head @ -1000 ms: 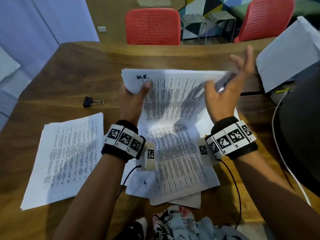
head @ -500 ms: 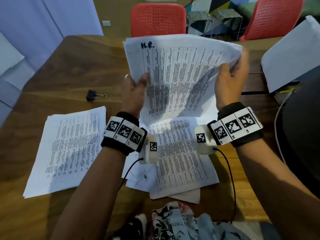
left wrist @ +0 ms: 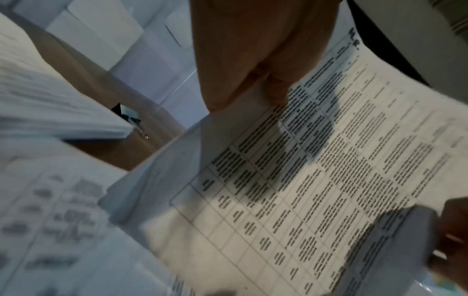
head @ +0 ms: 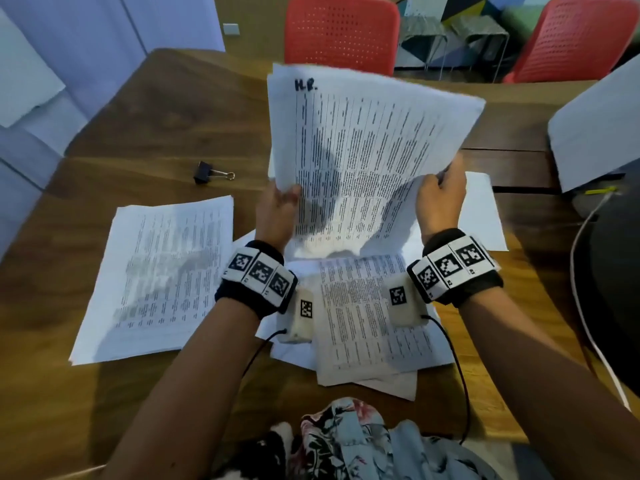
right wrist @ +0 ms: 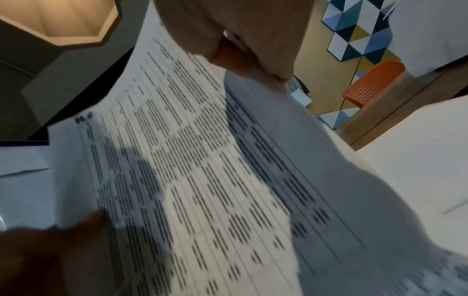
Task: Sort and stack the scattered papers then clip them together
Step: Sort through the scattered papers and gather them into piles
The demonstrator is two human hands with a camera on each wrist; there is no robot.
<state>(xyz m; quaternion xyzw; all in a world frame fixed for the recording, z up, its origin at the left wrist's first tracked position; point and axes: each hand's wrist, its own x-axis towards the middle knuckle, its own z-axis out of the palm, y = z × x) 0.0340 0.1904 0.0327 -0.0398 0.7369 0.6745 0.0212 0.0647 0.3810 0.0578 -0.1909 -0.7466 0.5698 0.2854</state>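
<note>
I hold a sheaf of printed sheets marked "H.R." upright above the table. My left hand grips its lower left edge, thumb on the front; the same sheets fill the left wrist view. My right hand grips the lower right edge, seen close over the sheets in the right wrist view. A neat stack of papers lies at the left. More loose papers lie overlapped under my wrists. A black binder clip rests on the table beyond the left stack.
The wooden table runs out to the far edge, where two red chairs stand. A white paper pile sits at the right, above a dark object with a white cable.
Both hands have lifted the "H.R." sheets off the table and tilted them upright. The right hand, open a second ago, now grips the sheets' right edge lower down.
</note>
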